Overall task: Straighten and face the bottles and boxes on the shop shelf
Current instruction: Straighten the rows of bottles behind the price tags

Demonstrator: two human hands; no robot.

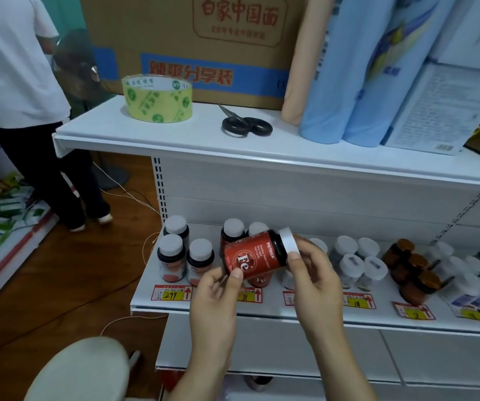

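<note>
Left hand (218, 290): my fingers grip the base of the red bottle (254, 257), so I can read its label.
Right hand (311, 267): it pinches the white cap (288, 240) to turn the bottle.
Red bottle: it lies sideways above the lower shelf (291, 309), over its row.
Neighbour bottles (186, 253): they stand upright.

blurred far-right bottles (464, 273), price tags (470, 314) unreadable

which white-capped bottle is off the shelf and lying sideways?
The red Fe bottle, held tilted between the left hand and right hand; the others stand upright on the shelf.
</note>
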